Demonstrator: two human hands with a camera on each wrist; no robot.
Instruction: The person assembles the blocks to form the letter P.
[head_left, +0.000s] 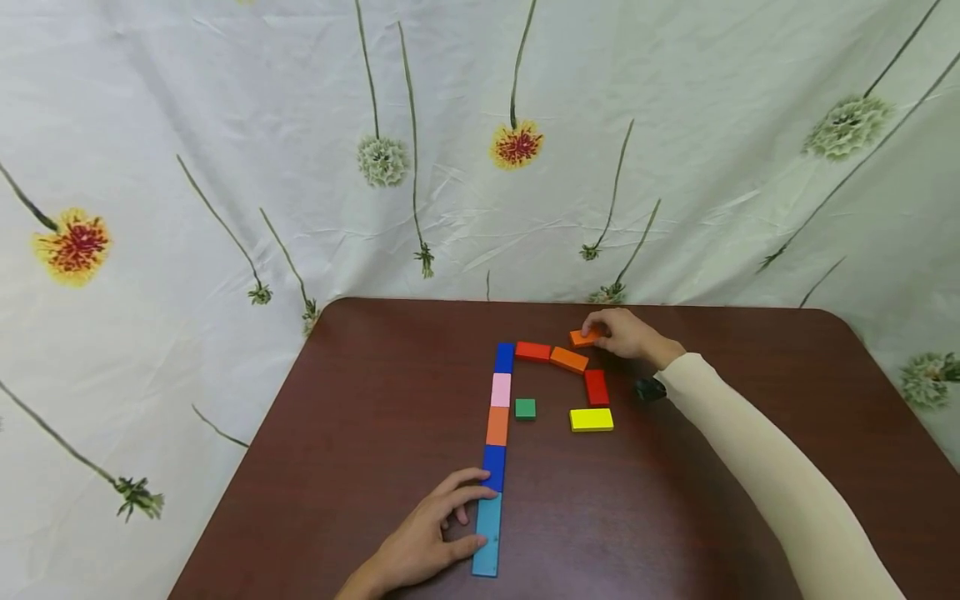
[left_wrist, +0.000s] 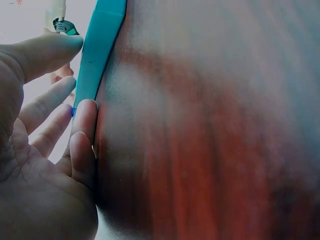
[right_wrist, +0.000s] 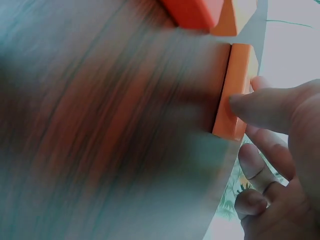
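Observation:
In the head view my left hand rests at the near end of a straight row of flat blocks. Its thumb and fingertips touch the light blue block and the dark blue block beyond it. My right hand pinches a loose orange block near the table's far edge. In the right wrist view the thumb lies on one face of this orange block, with fingers partly hidden behind it. Curving right from the row's far end are a red block, another orange block and a second red block.
A yellow block lies below the second red block. Right of the row sits a small green block. Everything stands on a dark brown table, with a flower-patterned cloth hanging behind it.

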